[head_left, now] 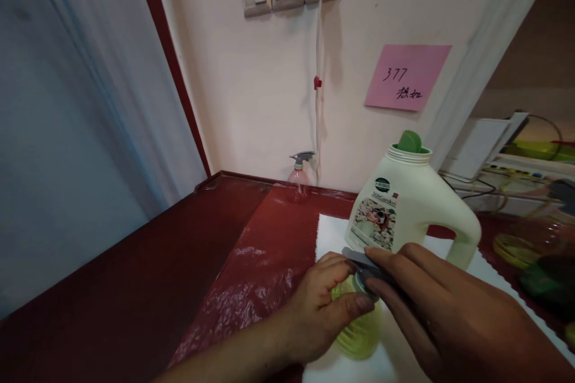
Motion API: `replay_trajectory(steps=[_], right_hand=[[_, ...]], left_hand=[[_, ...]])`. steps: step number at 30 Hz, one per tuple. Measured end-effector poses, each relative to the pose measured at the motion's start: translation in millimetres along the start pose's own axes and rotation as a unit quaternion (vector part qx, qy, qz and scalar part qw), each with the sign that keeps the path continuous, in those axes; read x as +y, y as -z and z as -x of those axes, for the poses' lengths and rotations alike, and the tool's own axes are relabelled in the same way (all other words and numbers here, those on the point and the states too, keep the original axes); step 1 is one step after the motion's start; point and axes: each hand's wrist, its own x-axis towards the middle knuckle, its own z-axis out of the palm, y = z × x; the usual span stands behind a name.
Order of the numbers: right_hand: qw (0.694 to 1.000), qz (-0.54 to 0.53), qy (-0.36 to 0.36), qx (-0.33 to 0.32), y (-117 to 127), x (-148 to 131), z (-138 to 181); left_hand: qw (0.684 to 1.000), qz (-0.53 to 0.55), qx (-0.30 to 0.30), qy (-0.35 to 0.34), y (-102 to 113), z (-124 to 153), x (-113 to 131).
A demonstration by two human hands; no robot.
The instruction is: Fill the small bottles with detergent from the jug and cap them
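Note:
A small clear spray bottle [359, 338] with yellow-green liquid stands on a white cloth [331, 228]. My left hand [312, 305] is closed round its neck, thumb in front and fingers behind. From the right, my right hand [453, 305] grips the grey spray head [356, 256] at the top of the bottle, thumb and fingers pressed on it. Whether the head is fully seated on the neck is hidden by my fingers. Just behind my hands is a pale green detergent jug [411, 206], its mouth without a screwed-on lid and a green piece [409, 142] sticking up there.
A pink spray bottle [297, 182] with a grey head stands against the wall. Red plastic sheeting [265, 251] covers part of the dark red table. On the right are a white device [476, 146], cables and a clear container [539, 239]. A power cord [318, 42] hangs from the socket.

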Motion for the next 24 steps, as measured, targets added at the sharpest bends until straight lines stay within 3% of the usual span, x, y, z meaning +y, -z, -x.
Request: replay_trajectory(steps=[2, 5, 8, 12, 19, 24], right_hand=[[1.000, 0.008, -0.002, 0.001, 1, -1, 0], [1.000, 0.012, -0.002, 0.009, 2, -2, 1], [1.000, 0.012, -0.003, 0.009, 2, 0, 2], [1.000, 0.005, -0.001, -0.006, 0, 3, 0], [1.000, 0.001, -0.006, -0.011, 0, 4, 2], [1.000, 0.005, -0.009, -0.019, 1, 2, 0]], left_hand=[[0.998, 0.050, 0.006, 0.035, -2, 1, 0], [0.984, 0.116, 0.087, 0.103, -10, 0, -1], [0.976, 0.126, 0.130, 0.119, -18, -1, -1], [0.977, 0.160, 0.102, 0.098, -16, -2, 1], [1.000, 0.024, -0.005, 0.000, 2, -1, 0], [0.986, 0.140, 0.039, 0.085, -6, 0, 0]])
